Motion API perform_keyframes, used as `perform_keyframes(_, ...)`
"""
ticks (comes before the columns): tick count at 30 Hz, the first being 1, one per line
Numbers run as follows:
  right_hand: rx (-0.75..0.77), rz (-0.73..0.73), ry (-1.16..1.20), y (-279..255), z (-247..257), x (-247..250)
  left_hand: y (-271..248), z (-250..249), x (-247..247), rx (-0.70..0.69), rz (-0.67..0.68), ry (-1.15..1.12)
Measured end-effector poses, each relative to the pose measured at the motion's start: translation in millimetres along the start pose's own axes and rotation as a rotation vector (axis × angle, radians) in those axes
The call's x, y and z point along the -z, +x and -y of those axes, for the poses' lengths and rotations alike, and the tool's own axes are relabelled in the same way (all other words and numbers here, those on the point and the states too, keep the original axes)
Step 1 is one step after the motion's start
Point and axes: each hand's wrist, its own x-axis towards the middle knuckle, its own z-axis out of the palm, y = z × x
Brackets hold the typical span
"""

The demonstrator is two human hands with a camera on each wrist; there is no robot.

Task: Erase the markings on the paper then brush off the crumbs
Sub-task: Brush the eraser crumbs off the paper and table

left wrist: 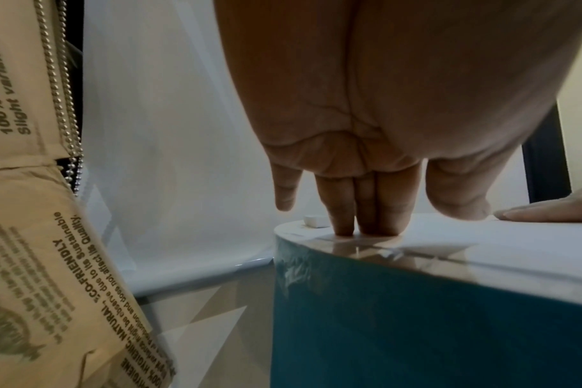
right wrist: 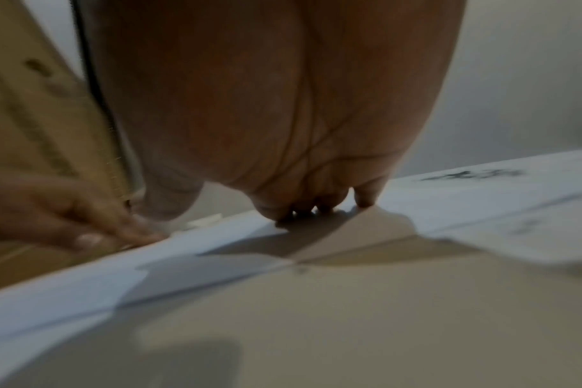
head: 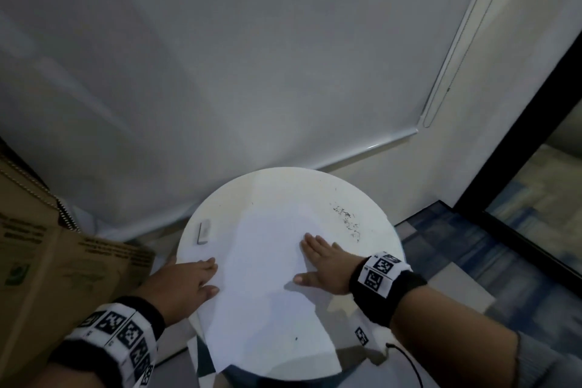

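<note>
A white sheet of paper [head: 267,268] lies on a small round white table [head: 277,186]. My left hand [head: 189,280] presses its left edge with straight fingers [left wrist: 366,210]. Flat on the sheet's right side rests my right hand [head: 321,261], fingers [right wrist: 303,207] stretched out. Dark eraser crumbs [head: 348,222] are scattered on the table beyond the right hand, and one dark speck [head: 296,339] sits on the paper near its front end. A white eraser [head: 203,231] lies on the table's left part, past the left hand; the left wrist view shows this eraser [left wrist: 313,220] just behind the fingertips.
A brown cardboard box [head: 47,255] with printed text stands close to the table's left. A white roller blind [head: 220,57] with a bead chain [head: 66,214] hangs behind. Blue patterned floor [head: 456,246] and a dark door frame [head: 519,167] lie to the right.
</note>
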Motion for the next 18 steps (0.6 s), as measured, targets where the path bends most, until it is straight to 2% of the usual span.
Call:
perform_keyframes(3, -0.189, -0.018, -0.015, -4, -37, 11, 0, -2, -1, 0.018, -0.01, -0.001)
perform_keyframes(5, -0.229, -0.017, -0.058, -10, -45, 16, 1, -2, -2, 0.033, -0.009, 0.025)
perform_keyframes(7, -0.139, -0.035, -0.093, -19, -31, 15, 2, -2, -1, 0.04, 0.006, 0.06)
perform_keyframes(10, 0.075, -0.029, -0.097, -30, 13, -4, 5, -2, 1, 0.031, 0.017, 0.073)
perform_keyframes(13, 0.136, 0.049, -0.087, -35, 33, -23, 6, -1, 2, 0.027, 0.008, 0.059)
perform_keyframes(18, -0.129, 0.039, -0.067, -30, -24, -5, 1, 1, -3, 0.018, 0.023, 0.111)
